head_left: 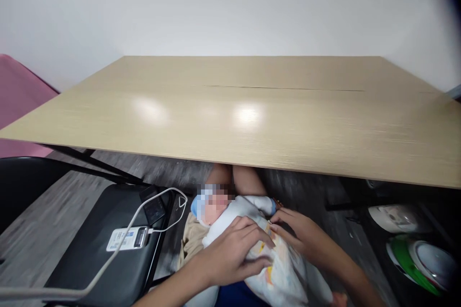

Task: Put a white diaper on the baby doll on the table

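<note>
Small blue-capped figure (230,216) lies near, below worktop (230,139) level; left hand (239,249), thumb and fingers apart, rests on printed white cloth (284,276); right hand (298,235) touches its far end, grip indeterminable.

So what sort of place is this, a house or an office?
It's a room indoors, maybe in a home or small office; I can't tell which. There's a long pale table by a plain white wall, and a black chair on a grey floor.

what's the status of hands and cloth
Left hand and right hand on printed cloth. Cloth rumpled, partly covered by hands. White cable clear of both, over black chair.
</note>
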A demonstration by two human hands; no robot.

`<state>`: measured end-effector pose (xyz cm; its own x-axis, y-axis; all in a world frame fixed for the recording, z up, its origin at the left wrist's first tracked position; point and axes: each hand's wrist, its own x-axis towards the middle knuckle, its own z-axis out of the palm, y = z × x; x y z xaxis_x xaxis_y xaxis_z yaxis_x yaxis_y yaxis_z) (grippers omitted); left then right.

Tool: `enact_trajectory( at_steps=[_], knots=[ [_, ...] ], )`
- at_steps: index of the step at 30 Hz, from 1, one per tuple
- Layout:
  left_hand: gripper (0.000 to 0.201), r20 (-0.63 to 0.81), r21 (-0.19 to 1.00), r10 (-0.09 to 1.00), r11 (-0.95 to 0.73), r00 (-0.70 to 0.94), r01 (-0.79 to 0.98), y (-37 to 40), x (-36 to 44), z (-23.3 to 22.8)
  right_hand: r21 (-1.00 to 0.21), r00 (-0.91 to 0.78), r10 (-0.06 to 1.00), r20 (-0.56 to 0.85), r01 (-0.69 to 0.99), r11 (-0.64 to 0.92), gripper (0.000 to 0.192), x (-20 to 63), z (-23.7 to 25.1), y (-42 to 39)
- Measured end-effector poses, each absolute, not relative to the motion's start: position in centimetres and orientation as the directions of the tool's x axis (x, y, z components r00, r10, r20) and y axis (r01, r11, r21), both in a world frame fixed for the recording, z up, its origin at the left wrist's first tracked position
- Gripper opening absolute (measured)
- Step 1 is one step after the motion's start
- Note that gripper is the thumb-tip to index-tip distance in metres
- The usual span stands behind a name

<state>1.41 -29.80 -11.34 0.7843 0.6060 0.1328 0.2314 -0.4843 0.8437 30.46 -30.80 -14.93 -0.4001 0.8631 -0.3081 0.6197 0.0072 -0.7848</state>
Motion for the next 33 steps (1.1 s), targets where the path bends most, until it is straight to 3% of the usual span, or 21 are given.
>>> enact_trajectory(
  at_steps=[7,15,20,25,29,33],
  knots=[
    [0.017,0.148,0.880,0.659,-0.428,0.737,0.205,-30.0,1.9,-11.8,-0.746,-0.385,0.887,-0.253,0.662,0.074,0.036,30.6,-16.4,-29.9],
    [0.028,0.069,0.882,0.652,-0.393,0.755,0.259,-30.0,1.8,-11.0,-0.640,-0.197,0.943,-0.268,0.768,-0.021,0.039,32.0,-17.2,-28.7],
    [0.024,0.114,0.847,0.662,-0.455,0.740,0.276,-30.2,2.0,-11.2,-0.777,-0.315,0.943,-0.109,0.618,0.117,0.040,30.2,-15.7,-29.9],
    [0.015,0.191,0.841,0.686,-0.483,0.702,0.243,-30.7,1.4,-10.4,-0.863,-0.545,0.836,-0.062,0.449,0.229,0.040,26.7,-13.3,-32.0],
    [0.021,0.146,0.918,0.665,-0.367,0.733,0.150,-31.6,-0.5,-8.7,-0.855,-0.501,0.865,-0.016,0.455,0.247,0.024,25.7,-12.3,-33.0],
    [0.027,0.092,0.936,0.655,-0.314,0.750,0.160,-32.9,-1.9,-7.9,-0.789,-0.458,0.886,-0.068,0.569,0.234,0.058,28.6,-11.6,-34.3]
  ],
)
